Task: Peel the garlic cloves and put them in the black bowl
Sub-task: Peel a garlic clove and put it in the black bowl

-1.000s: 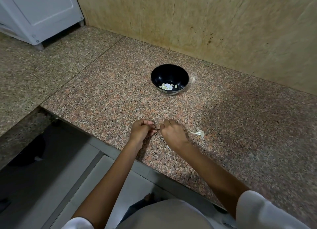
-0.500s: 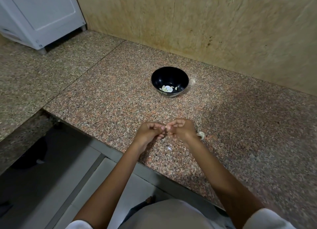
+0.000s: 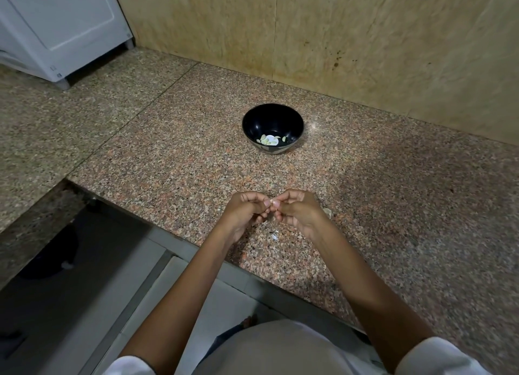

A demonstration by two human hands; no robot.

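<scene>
A black bowl (image 3: pixel 273 122) stands on the granite counter (image 3: pixel 174 161) and holds several peeled pale garlic cloves (image 3: pixel 270 140) at its bottom. Nearer the counter's front edge my left hand (image 3: pixel 247 213) and my right hand (image 3: pixel 299 210) meet fingertip to fingertip, raised a little above the stone. Between them they pinch a small garlic clove (image 3: pixel 271 201), which the fingers mostly hide. A pale scrap of garlic skin (image 3: pixel 327 212) lies just right of my right hand, partly hidden by it, and a tiny white flake (image 3: pixel 274 236) lies below the hands.
A tan stone wall (image 3: pixel 351 43) runs behind the counter. A white appliance (image 3: pixel 61 29) stands at the far left on a second counter slab. The counter's front edge drops to a tiled floor (image 3: pixel 92 273) at the lower left.
Both hands rose off the counter and turned with fingertips together, now pinching the clove between them. The skin scrap that lay plainly right of my right hand is now partly hidden.
</scene>
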